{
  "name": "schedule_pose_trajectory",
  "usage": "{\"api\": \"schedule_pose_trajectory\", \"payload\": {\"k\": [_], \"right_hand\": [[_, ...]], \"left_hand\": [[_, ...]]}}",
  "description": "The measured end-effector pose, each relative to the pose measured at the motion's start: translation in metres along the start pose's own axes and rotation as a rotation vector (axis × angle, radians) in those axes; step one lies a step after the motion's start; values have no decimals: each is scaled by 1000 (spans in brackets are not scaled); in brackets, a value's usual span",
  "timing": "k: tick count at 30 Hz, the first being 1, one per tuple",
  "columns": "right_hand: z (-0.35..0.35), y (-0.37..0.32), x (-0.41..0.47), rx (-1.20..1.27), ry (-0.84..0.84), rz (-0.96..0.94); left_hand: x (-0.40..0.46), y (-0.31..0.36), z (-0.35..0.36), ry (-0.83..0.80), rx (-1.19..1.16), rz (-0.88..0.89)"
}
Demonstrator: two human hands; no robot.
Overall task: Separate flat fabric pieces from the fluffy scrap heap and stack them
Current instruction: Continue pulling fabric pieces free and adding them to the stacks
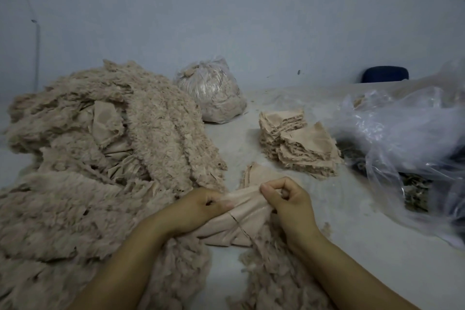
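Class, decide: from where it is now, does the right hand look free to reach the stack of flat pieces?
Probably yes. Bare table lies between the right hand and the stack, with nothing across the way. But the hand now pinches a flat fabric piece.

Scrap heap (100, 158) on bench (352, 246) at left; flat stack (299, 143) right of it; tied bag (211, 93) behind, betw. them; loose plastic bags (407, 148) far right.

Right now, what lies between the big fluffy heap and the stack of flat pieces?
In the head view, mostly bare table separates the fluffy heap from the stack.
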State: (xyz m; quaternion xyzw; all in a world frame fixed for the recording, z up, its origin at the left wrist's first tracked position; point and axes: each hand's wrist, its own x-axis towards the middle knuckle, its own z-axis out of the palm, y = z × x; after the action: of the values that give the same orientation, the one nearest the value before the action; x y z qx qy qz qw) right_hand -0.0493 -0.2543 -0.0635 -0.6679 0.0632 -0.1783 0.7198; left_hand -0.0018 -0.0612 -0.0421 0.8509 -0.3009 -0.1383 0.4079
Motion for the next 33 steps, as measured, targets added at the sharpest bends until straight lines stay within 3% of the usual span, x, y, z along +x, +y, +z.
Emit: {"api": "schedule_pose_trajectory", "payload": {"k": [5, 9, 13, 18, 23, 27, 31, 33], "right_hand": [[7, 1, -9, 91, -274, 4], [9, -1, -5, 132, -71, -19], [1, -3, 5, 269, 122, 40], [-2, 0, 9, 246, 132, 24], [1, -3, 3, 155, 35, 25], [4, -4, -2, 164, -116, 115], [-1, -5, 11, 276, 100, 166], [-16, -7, 19, 313, 179, 202]], "left_hand": [[5, 8, 14, 153, -52, 132], [8, 11, 31, 224, -38, 99], [11, 10, 28, 152, -37, 96], [6, 9, 20, 1, -46, 76], [4, 18, 24, 194, -71, 149], [8, 19, 33, 313, -367, 76], [10, 14, 36, 381, -267, 42], [9, 8, 30, 427, -331, 5]]}}
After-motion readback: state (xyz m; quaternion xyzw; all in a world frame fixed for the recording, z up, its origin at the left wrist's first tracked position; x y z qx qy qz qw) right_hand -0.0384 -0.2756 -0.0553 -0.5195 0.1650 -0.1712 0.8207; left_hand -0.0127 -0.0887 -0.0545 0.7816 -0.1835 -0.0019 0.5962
